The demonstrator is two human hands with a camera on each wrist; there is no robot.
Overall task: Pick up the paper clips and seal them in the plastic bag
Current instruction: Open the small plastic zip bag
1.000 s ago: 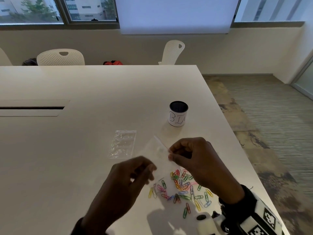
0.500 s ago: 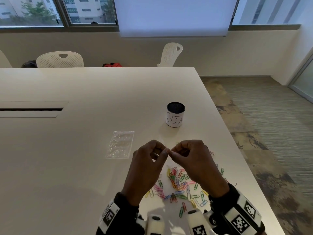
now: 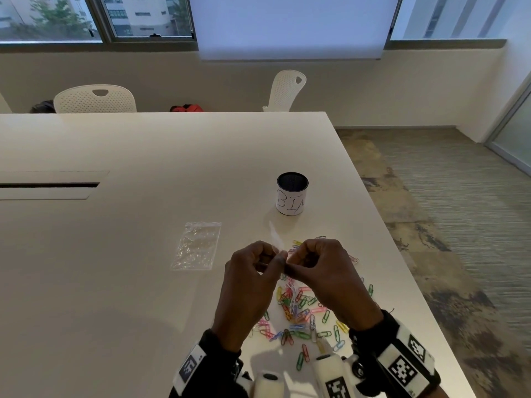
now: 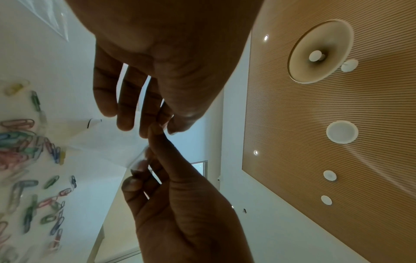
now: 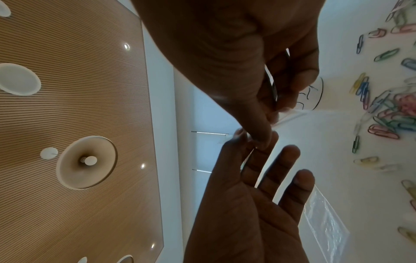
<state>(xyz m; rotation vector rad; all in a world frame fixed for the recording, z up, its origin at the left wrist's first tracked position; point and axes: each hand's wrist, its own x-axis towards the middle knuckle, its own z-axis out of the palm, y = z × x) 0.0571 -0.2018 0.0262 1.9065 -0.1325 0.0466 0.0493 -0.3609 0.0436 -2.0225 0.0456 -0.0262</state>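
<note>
Two clear plastic bags are out. One bag is held up over the table, pinched between both hands at its near edge, its long side running away from the person toward the cup. The spare bag lies flat on the table to the left, its long side also running away from the person, its sealed strip at the far end.

The left hand has thumb and forefinger closed on the bag's edge, the other fingers loosely spread. The right hand pinches the same edge just beside it, fingertips nearly touching the left's, its other fingers curled.

The paper clips lie loose on the table under and behind the hands, a heap in pink, green, blue, yellow and white with strays around it; too many and too tangled to count. None can be seen in the held bag.

One black cup stands beyond the hands, wrapped in white paper with handwriting that reads "BI" and a further letter I cannot make out.
</note>
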